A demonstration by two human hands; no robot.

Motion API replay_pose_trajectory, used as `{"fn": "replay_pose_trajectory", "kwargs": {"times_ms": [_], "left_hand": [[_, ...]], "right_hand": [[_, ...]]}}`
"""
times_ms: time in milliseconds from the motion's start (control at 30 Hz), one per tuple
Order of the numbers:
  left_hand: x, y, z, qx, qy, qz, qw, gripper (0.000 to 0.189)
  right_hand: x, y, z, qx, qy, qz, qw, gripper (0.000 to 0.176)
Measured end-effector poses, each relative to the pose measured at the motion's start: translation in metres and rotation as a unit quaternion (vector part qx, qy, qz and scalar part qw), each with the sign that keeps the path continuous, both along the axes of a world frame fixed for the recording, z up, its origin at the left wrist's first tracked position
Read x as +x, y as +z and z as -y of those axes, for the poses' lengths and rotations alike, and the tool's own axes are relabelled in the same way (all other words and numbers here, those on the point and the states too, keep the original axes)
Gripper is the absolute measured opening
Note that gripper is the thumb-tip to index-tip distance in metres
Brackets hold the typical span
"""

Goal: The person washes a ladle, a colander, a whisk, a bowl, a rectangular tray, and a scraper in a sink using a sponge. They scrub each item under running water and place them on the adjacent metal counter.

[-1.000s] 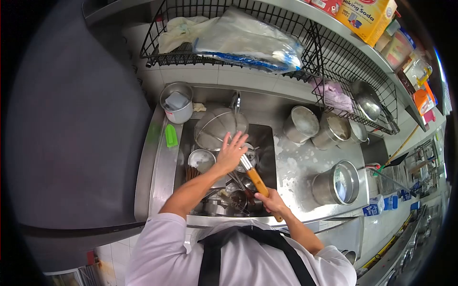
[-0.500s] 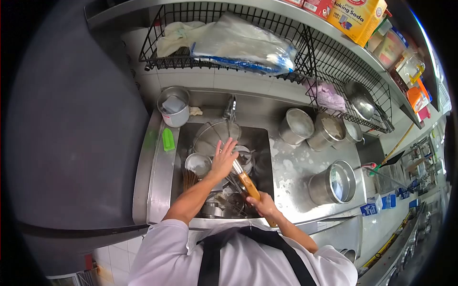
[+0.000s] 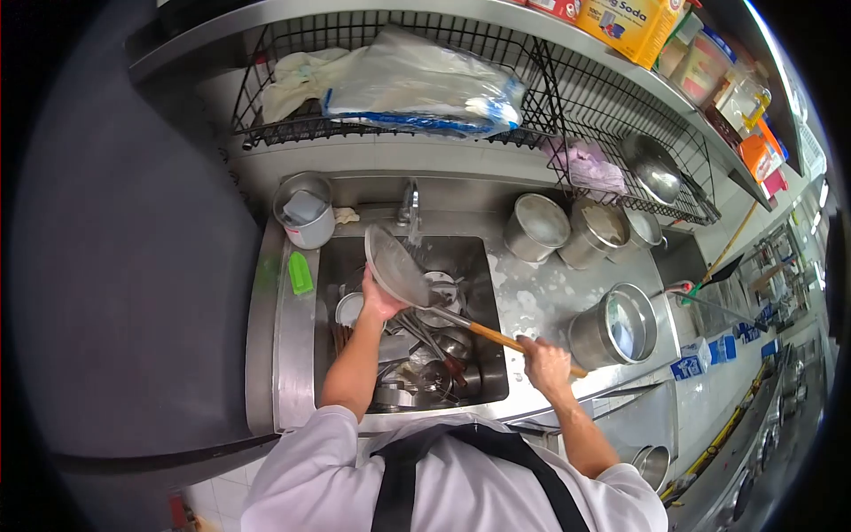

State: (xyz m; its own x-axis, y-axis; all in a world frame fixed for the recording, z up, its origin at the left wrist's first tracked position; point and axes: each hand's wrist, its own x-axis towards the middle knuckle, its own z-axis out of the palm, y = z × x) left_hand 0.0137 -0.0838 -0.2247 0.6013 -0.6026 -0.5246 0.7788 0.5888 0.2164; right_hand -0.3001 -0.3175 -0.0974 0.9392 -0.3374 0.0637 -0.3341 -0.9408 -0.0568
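Note:
A wide, round mesh strainer [image 3: 396, 268] with a long wooden handle [image 3: 496, 336] is tilted over the sink [image 3: 494, 363]. My left hand [image 3: 381, 297] holds its bowl from the near left side, with some fingers hidden behind the mesh. Toward its far end, the handle is wrapped in my right hand [image 3: 545, 362], over the sink's right edge. Water runs from the faucet [image 3: 410, 204] just beyond the bowl. Below lie several pots, bowls and metal utensils [image 3: 425, 335], partly hidden by the strainer and my left arm.
Several metal pots [image 3: 538, 229] stand on the right drainboard [image 3: 532, 293], with a larger pot [image 3: 612, 328] nearer me. A green scraper-like piece [image 3: 300, 273] and a grey pot [image 3: 304, 213] sit on the left ledge. Wire baskets [image 3: 585, 106] hang above, holding plastic bags.
The strainer has been lifted and turned, its bowl now tilted up. My left hand shifted from over it to its near side; my right hand moved right with the handle.

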Motion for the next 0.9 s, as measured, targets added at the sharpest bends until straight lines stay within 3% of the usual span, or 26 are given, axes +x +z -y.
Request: {"fn": "replay_pose_trajectory", "kwargs": {"times_ms": [67, 100, 233, 333, 500, 600, 667, 800, 867, 900], "left_hand": [[0.011, -0.053, 0.009, -0.144, 0.020, 0.034, 0.989, 0.093], [0.013, -0.067, 0.001, -0.176, -0.018, 0.071, 0.982, 0.091], [0.015, 0.024, -0.020, -0.096, -0.081, 0.016, 0.992, 0.077], [0.036, -0.009, -0.032, -0.070, -0.113, 0.146, 0.980, 0.073], [0.060, -0.017, -0.060, -0.108, 0.052, 0.216, 0.969, 0.067], [0.066, -0.021, -0.065, -0.118, 0.147, 0.220, 0.957, 0.065], [0.063, -0.036, -0.067, -0.091, 0.171, 0.226, 0.955, 0.065], [0.037, -0.071, -0.047, -0.075, 0.166, 0.180, 0.967, 0.063], [0.023, -0.082, -0.027, -0.051, 0.150, 0.115, 0.981, 0.061], [0.021, -0.087, -0.018, -0.042, 0.139, 0.084, 0.986, 0.060]], "right_hand": [[-0.003, 0.015, 0.015, -0.093, 0.023, 0.061, 0.994, 0.039], [-0.002, 0.028, 0.019, -0.112, 0.000, 0.056, 0.992, 0.042], [0.003, 0.040, 0.046, -0.152, -0.053, 0.073, 0.984, 0.057], [0.017, 0.046, 0.050, -0.136, -0.033, 0.060, 0.988, 0.041], [0.073, 0.018, 0.050, -0.101, -0.011, 0.065, 0.993, 0.027], [0.110, 0.006, 0.055, -0.105, -0.041, 0.024, 0.993, 0.024], [0.128, 0.026, 0.057, -0.006, -0.072, -0.114, 0.991, 0.031], [0.125, 0.060, 0.071, 0.100, -0.056, -0.277, 0.954, 0.038], [0.115, 0.067, 0.081, 0.183, -0.098, -0.321, 0.924, 0.039], [0.101, 0.063, 0.088, 0.139, -0.071, -0.282, 0.946, 0.039]]}}
